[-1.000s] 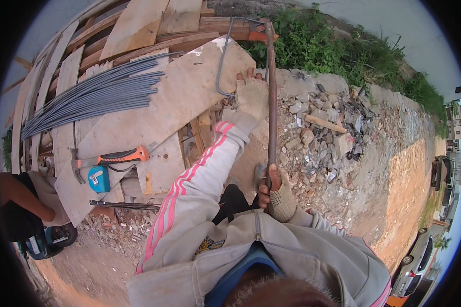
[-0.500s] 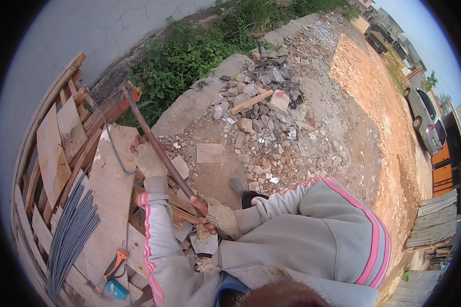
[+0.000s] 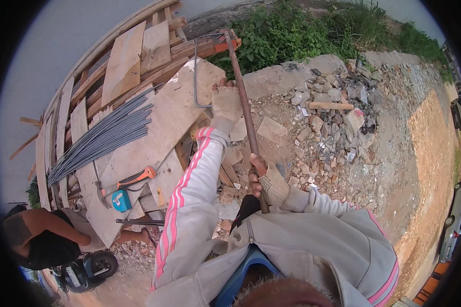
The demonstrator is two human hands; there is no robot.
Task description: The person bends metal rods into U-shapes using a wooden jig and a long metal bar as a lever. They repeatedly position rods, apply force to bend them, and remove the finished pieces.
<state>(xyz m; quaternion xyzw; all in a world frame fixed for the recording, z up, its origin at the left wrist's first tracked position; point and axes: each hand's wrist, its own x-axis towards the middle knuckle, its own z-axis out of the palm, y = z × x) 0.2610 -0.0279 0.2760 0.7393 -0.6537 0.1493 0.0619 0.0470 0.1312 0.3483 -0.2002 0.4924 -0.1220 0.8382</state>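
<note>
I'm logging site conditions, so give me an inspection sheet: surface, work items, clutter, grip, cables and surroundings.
Surface: pale wooden boards over timber slats; stained, with a whitish patch.
Work items: long dark bar; bent metal rod alongside, its top reaching toward the bar's far end; bundle of grey rods on the boards.
Clutter: hammer and blue tape measure on the boards; rubble on the ground.
Left grip: gloved, fingertips bare, beside the bent rod; whether it holds anything is unclear.
Right grip: gloved, closed around the bar toward its near end.
Cables: nothing seen.
Surroundings: another person at left, greenery beyond, parked car at far right.
</note>
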